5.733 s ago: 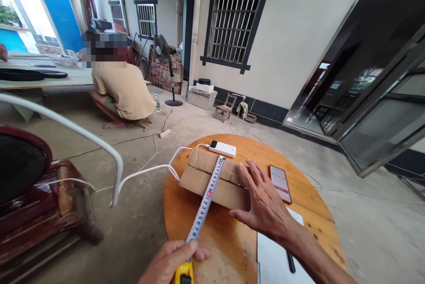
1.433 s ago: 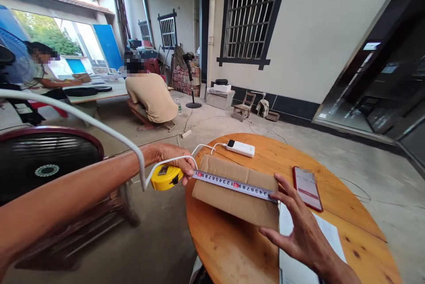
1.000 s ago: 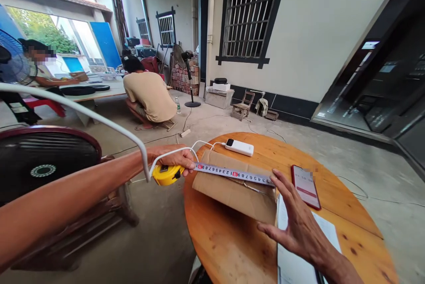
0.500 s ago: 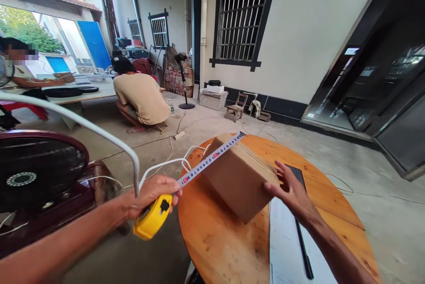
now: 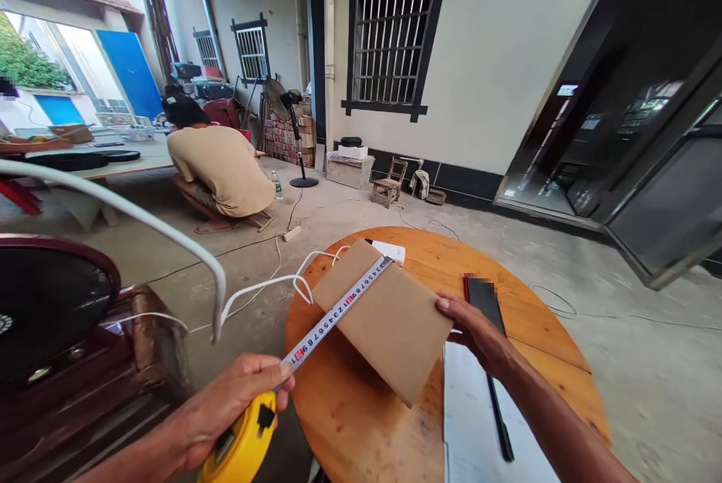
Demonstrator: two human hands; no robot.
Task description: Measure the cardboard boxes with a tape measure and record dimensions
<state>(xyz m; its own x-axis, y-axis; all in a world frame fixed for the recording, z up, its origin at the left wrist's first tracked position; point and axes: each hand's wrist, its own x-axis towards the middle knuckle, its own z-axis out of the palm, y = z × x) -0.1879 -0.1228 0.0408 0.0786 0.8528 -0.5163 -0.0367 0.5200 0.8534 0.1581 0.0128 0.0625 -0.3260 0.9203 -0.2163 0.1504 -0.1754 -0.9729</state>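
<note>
A yellow tape measure (image 5: 248, 434) is in my left hand (image 5: 237, 408), thumb and fingers closed on it where the blade comes out. The pulled-out blade (image 5: 332, 315) runs up and to the right, its metal hook at the far edge of a brown cardboard box (image 5: 395, 317). The box is tilted over the round wooden table (image 5: 361, 438). My right hand (image 5: 465, 321) grips the box's right edge, thumb on the upper face and the other fingers mostly hidden beneath.
Papers (image 5: 468, 430) lie on the table with a black pen (image 5: 499, 423) and a dark, flat object (image 5: 483, 302). A white cable (image 5: 265, 285) curves at the left. Further back, a person (image 5: 219, 159) squats near a standing fan (image 5: 293, 129).
My right hand has closed on the box edge, and the box has tipped so its broad face shows. The tape measure has moved down and left in view; the camera has turned slightly right.
</note>
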